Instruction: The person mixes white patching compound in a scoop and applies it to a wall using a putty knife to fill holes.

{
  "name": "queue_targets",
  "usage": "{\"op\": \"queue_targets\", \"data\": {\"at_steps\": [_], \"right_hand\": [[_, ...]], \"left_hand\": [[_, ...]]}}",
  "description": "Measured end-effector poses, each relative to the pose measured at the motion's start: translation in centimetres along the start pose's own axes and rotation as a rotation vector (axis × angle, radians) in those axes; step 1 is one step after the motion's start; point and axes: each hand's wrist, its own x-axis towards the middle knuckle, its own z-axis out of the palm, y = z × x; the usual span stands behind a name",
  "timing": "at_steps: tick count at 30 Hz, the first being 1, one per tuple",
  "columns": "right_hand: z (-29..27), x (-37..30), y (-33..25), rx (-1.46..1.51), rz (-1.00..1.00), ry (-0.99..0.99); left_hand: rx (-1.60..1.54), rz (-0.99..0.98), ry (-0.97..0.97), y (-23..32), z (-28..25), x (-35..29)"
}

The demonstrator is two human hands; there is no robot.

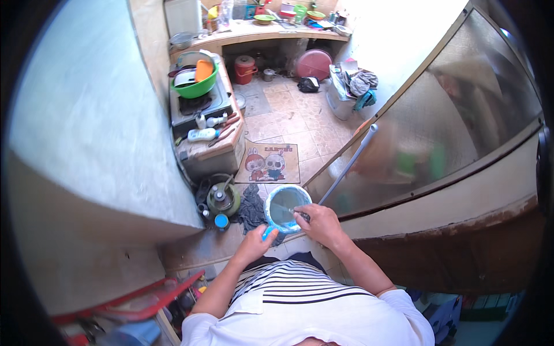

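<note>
Blue dipper gripped over the tiled floor

Left hand (pixel 254 245) clasped the blue dipper (pixel 287 207) by its handle; right hand (pixel 321 224) pinched its rim beside a pale pole (pixel 349 164).

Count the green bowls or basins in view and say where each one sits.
2. A large green basin sits on the stove at the left counter, holding dishes. A small green bowl sits on the far counter at the top. Clutter there may hide others.

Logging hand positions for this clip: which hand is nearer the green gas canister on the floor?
Left. The left hand grips the blue jug's handle, just right of the gas canister. The right hand is at the jug's far rim, farther away.
</note>
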Motion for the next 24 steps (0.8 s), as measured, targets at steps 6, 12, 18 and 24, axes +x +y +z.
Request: {"op": "queue_targets", "data": {"at_steps": [6, 12, 18, 24], "right_hand": [[-1.0, 10.8, 2.5, 0.065, 0.162, 0.082], [-1.6, 23.7, 8.1, 0.132, 0.171, 0.184], [-1.5, 39.5, 14.0, 0.183, 0.100, 0.047], [-9.2, 53.0, 18.5, 0.214, 0.104, 0.193]], "left_hand": [[0.039, -0.064, -0.092, 3.3, -6.4, 13.9], [0.055, -0.077, -0.066, 4.2, -9.1, 26.5], [0.165, -0.155, 0.008, 3.8, -11.2, 40.4], [0.283, 0.031, 0.070, 6.9, -14.2, 54.9]]}}
